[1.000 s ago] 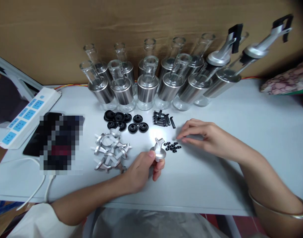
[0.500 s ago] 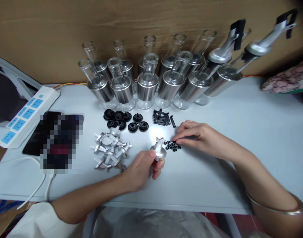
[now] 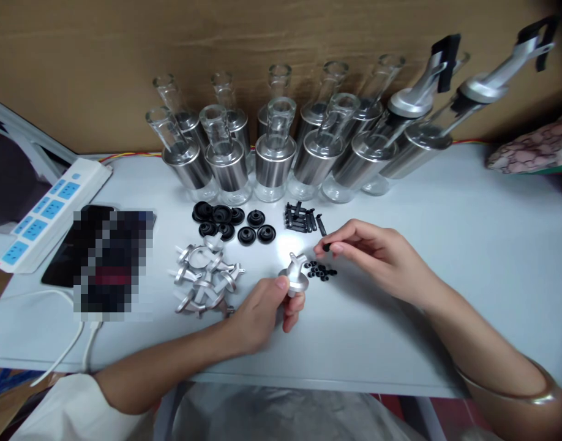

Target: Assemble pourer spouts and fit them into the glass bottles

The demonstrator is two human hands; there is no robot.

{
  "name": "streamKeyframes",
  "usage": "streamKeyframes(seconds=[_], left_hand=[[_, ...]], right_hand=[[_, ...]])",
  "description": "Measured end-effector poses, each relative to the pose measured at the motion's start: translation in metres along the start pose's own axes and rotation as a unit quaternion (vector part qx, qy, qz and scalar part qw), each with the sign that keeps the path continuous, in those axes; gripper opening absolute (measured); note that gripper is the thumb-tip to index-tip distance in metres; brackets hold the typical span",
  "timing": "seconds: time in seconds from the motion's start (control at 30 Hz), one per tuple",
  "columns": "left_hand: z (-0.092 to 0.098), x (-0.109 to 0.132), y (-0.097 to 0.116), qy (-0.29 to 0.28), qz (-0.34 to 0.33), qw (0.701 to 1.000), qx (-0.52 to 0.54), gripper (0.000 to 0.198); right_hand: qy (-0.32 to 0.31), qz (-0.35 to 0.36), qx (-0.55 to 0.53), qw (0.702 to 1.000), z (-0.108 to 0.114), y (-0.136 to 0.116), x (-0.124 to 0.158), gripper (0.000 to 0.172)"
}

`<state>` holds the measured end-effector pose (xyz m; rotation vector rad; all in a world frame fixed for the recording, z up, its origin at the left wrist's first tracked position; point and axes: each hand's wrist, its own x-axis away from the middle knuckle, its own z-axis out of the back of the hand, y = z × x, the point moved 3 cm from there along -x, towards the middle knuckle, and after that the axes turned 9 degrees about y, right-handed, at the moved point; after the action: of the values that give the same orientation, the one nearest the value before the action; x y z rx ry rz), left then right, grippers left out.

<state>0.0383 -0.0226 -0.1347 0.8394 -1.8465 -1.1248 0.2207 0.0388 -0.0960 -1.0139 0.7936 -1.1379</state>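
The left hand (image 3: 262, 315) pinches a silver spout (image 3: 296, 278) between thumb and fingers, above the middle of the worktop (image 3: 345, 352), well back from its front edge. The right hand (image 3: 382, 260) holds a small black piece (image 3: 326, 247) at its fingertips, just above the cluster of black pieces (image 3: 321, 271). Left of the held spout, a gap separates it from the piled spouts (image 3: 205, 283). Bottles (image 3: 275, 164) line the rear; broad worktop extends rightward beyond the right hand.
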Motion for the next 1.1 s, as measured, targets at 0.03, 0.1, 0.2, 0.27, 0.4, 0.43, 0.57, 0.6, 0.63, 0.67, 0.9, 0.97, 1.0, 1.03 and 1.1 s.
streamKeyframes(seconds=[0.03,0.1,0.2,0.27,0.4,0.43,0.57,0.6,0.63,0.67,0.9,0.97,1.0,1.03,1.1], left_hand=[[0.000,0.000,0.000,0.001,-0.001,1.000,-0.003,0.057],[0.000,0.000,0.001,0.001,0.000,1.000,-0.010,0.057],[0.000,0.000,0.001,-0.003,0.009,1.000,-0.016,0.058],[0.000,0.000,0.001,-0.011,0.010,1.000,-0.023,0.059],[0.000,0.001,0.001,-0.020,0.006,0.999,-0.032,0.060],[0.000,0.001,0.001,-0.021,0.005,0.999,-0.031,0.060],[0.001,0.001,0.002,-0.025,0.000,0.999,-0.030,0.059],[0.000,0.000,0.002,-0.026,-0.001,0.999,-0.034,0.060],[0.000,0.000,0.002,-0.027,0.000,0.999,-0.038,0.060],[0.000,0.000,0.003,-0.027,-0.001,0.999,-0.043,0.061],[-0.001,0.001,0.004,-0.032,-0.010,0.996,-0.077,0.063],[-0.001,0.001,0.004,-0.036,-0.016,0.996,-0.079,0.063],[-0.001,0.001,0.005,-0.036,-0.018,0.996,-0.080,0.063],[-0.001,0.001,0.006,-0.036,-0.018,0.996,-0.082,0.063],[-0.001,0.001,0.008,-0.036,-0.018,0.995,-0.089,0.063]], right_hand=[[0.004,-0.008,-0.034,0.999,-0.003,-0.002,0.001,0.021],[0.026,-0.010,-0.074,0.997,-0.008,-0.005,0.003,0.021],[0.065,0.005,-0.102,0.993,-0.012,-0.007,0.003,0.018],[0.085,0.000,-0.124,0.989,-0.014,-0.007,0.002,0.015],[0.116,-0.026,-0.158,0.980,-0.015,-0.006,0.004,0.019],[0.117,-0.022,-0.163,0.979,-0.016,-0.008,0.005,0.017],[0.121,0.021,-0.167,0.978,-0.018,-0.014,0.009,0.006],[0.125,0.028,-0.163,0.978,-0.019,-0.015,0.010,0.005],[0.129,0.032,-0.158,0.978,-0.019,-0.016,0.011,0.005],[0.132,0.035,-0.152,0.979,-0.019,-0.017,0.012,0.005],[0.128,0.063,-0.142,0.980,-0.022,-0.019,0.013,0.007],[0.122,0.068,-0.144,0.980,-0.022,-0.019,0.013,0.008],[0.118,0.070,-0.144,0.980,-0.022,-0.019,0.013,0.009],[0.114,0.068,-0.144,0.981,-0.021,-0.020,0.013,0.008],[0.105,0.059,-0.151,0.981,-0.020,-0.020,0.012,0.003]])
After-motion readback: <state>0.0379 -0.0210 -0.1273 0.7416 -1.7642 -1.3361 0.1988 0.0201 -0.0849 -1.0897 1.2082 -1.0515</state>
